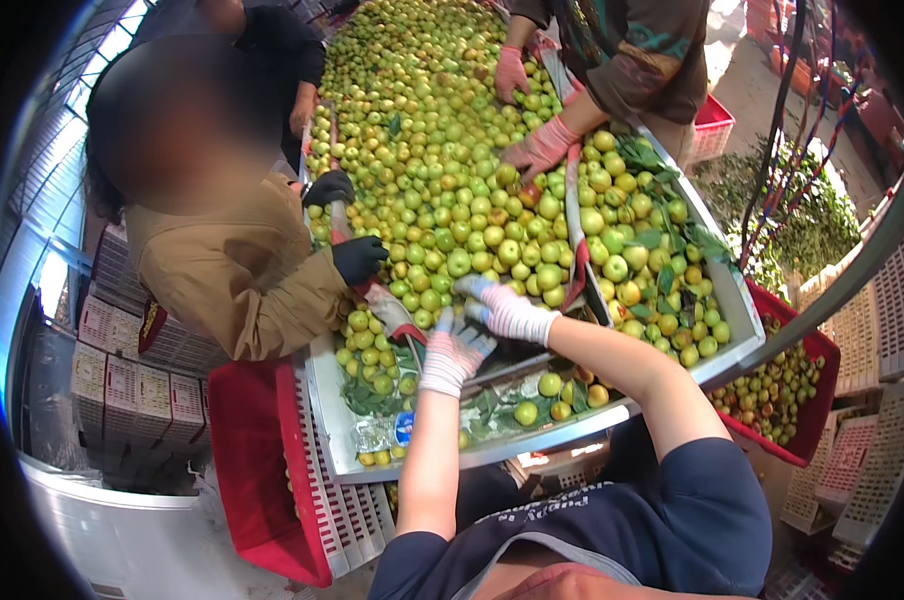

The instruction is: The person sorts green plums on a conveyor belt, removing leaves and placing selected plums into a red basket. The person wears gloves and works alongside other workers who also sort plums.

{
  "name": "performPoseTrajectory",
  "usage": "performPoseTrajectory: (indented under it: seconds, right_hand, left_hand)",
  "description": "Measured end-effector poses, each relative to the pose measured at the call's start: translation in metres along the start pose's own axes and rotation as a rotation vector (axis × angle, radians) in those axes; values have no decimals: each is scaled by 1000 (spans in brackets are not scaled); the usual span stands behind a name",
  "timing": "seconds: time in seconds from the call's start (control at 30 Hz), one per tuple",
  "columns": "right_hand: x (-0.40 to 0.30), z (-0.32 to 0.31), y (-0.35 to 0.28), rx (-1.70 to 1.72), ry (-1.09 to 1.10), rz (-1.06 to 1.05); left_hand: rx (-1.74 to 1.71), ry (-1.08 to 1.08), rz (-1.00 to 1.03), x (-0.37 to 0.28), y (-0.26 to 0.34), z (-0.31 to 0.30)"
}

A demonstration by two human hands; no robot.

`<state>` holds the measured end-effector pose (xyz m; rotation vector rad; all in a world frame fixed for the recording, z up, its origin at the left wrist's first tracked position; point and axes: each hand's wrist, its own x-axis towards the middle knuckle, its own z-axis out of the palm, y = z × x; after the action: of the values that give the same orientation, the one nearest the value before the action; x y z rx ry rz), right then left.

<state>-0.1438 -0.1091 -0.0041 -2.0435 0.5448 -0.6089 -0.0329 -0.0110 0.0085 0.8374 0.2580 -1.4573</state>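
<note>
My left hand [458, 354], in a striped white knit glove with grey-blue fingers, is at the near edge of a heap of small round green-yellow fruit [437, 202], like jujubes. Its fingers are apart over a dark gap in the metal sorting table [512, 363]. My right hand [508, 309], gloved alike, reaches leftward just above it, fingertips by the closest fruit. I see nothing between the fingers of either hand; the right palm is hidden. Red-and-grey padded dividers [578, 225] separate the heap from side channels, where larger fruit and leaves [650, 240] lie at the right.
At the left, a co-worker's black-gloved hands [359, 259] rest by the divider; across, another's pink-gloved hands [543, 148] touch fruit. A clear plastic bottle [380, 432] lies in the near channel. Red crates [253, 465] stand below both corners; a curved pole [834, 315] rises at the right.
</note>
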Motion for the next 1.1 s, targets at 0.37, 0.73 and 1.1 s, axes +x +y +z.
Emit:
performPoseTrajectory:
  seconds: [0.37,0.73,1.1]
  right_hand:
    - [57,-61,-9,-879,3,207]
    - [-28,-89,-9,-915,4,-74]
    - [-38,-63,-11,-253,-459,30]
  left_hand:
    - [-145,-87,10,18,31,-38]
    - [-130,-164,191,-1,20,-7]
    - [-162,-191,254,17,22,-20]
